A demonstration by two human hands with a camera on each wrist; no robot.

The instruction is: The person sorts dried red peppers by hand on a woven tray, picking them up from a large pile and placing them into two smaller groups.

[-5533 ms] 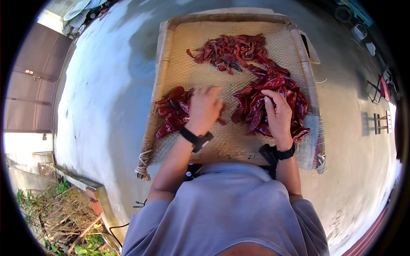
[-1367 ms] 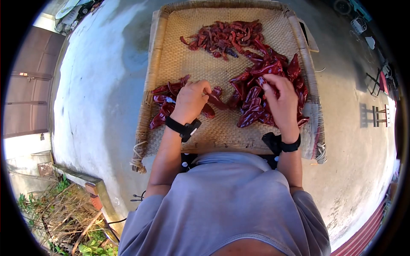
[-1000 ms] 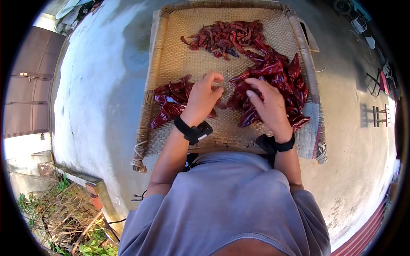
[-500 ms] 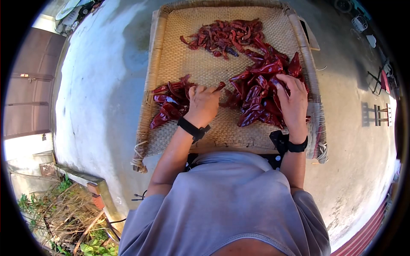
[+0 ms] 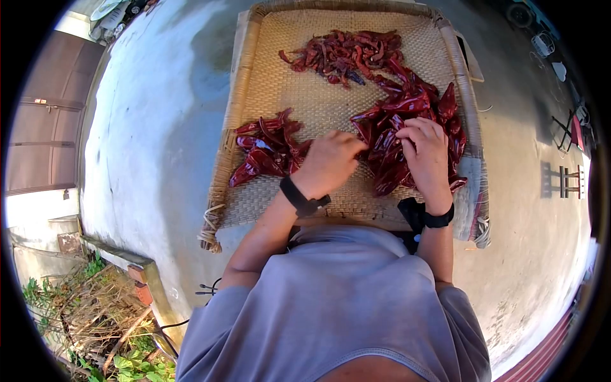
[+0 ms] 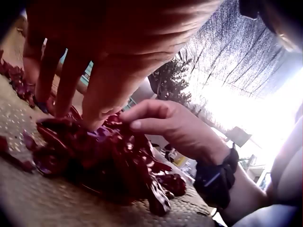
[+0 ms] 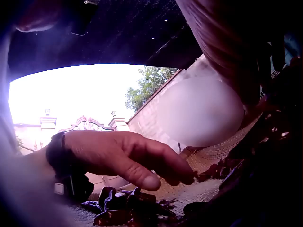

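Dark red chili peppers lie in a large glossy heap [image 5: 394,156] on the right of a woven tray [image 5: 318,207]. A smaller group of chili peppers [image 5: 261,149] lies on the left. My left hand [image 5: 332,162] reaches across to the left edge of the large heap; its fingers extend loosely in the right wrist view, with nothing visible held. My right hand [image 5: 425,149] is over the large heap. In the left wrist view, its thumb and forefinger [image 6: 154,109] come together on a chili pepper, most of which is hidden.
Shriveled, thinner chili peppers [image 5: 347,54] form a pile at the tray's far end. A raised rim [image 5: 235,83] borders the tray. Concrete floor [image 5: 146,140] surrounds it, with a small stool [image 5: 569,181] off to the right.
My left hand has moved right from the left group to the large heap, no longer holding the chili seen earlier. My right hand went left, then back over the large heap.
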